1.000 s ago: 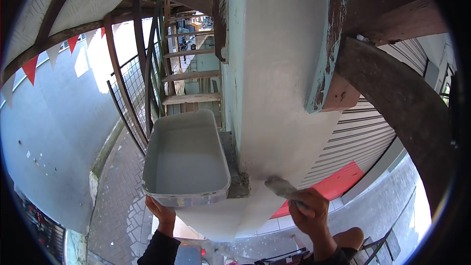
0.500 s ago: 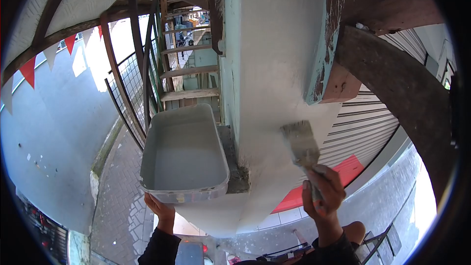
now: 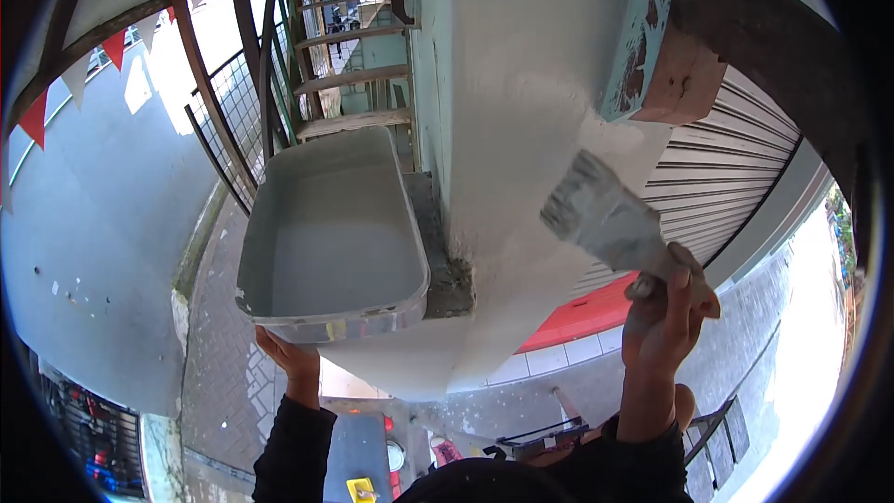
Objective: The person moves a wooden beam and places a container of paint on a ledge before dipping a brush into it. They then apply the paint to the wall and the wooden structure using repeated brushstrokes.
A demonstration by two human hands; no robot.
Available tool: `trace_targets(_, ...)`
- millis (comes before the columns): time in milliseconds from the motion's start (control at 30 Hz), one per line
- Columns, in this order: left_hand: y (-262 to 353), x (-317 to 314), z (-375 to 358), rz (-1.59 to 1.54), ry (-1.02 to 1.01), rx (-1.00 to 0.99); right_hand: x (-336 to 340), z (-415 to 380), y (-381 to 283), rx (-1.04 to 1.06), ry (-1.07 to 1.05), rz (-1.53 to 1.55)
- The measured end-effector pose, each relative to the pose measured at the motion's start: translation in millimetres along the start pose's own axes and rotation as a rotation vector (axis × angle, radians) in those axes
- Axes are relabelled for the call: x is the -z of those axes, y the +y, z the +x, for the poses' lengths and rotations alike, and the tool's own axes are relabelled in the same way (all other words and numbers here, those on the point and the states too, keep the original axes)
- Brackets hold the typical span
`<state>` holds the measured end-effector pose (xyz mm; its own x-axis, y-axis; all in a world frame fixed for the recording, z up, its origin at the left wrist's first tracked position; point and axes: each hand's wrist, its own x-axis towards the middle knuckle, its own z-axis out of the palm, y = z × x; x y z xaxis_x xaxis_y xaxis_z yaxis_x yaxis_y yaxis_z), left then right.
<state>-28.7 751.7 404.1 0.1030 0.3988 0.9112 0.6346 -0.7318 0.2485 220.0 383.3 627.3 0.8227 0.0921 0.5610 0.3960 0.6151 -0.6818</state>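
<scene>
My left hand (image 3: 291, 360) supports a rectangular plastic tub (image 3: 340, 328) from below at its near end. Grey paint (image 3: 345, 242) covers the bottom of the tub. On the right, my right hand (image 3: 663, 321) grips a wide paintbrush (image 3: 610, 224) by its handle. The brush is smeared with grey paint, and its bristles point up and left, in front of the pale painted pillar (image 3: 521, 65). A rough cement ledge (image 3: 447, 289) juts out beside the tub at the pillar's edge.
Wooden stairs (image 3: 354, 77) rise behind the tub. A wooden beam end (image 3: 684, 79) sticks out at upper right, near a slatted shutter (image 3: 736, 149) with a red band (image 3: 582, 314). Far below lie a dark tabletop (image 3: 357, 442) and a yellow object (image 3: 361, 489).
My right hand has moved up and to the right, turning the brush so its broad face shows more. The tub sits slightly higher and further left in view as the camera tilts down.
</scene>
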Motion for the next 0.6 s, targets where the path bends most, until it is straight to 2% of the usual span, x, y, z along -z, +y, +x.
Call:
trace_targets(133, -19.5, -11.2, -12.4, -0.248, -0.055, 0.216, -21.6, 20.4, 7.2, -0.073, 0.048, 0.098)
trace_targets(200, -21.3, -10.9, -14.1, -0.265, -0.05, 0.222, -21.9, 26.1, 16.9, -0.116, 0.084, 0.141)
trace_targets(367, 6.9, 2.3, 7.7, -0.027, 0.046, -0.041, -21.2, 36.6, 20.9, -0.113, 0.085, 0.196)
trace_targets(433, -2.0, -2.1, 4.7, -0.187, 0.019, 0.059, -14.7, 40.8, 22.8, -0.105, 0.073, 0.223)
trace_targets(600, 1.1, 1.6, 5.9, -0.044, 0.007, -0.003, 4.3, 49.5, 23.6, -0.11, 0.096, 0.275)
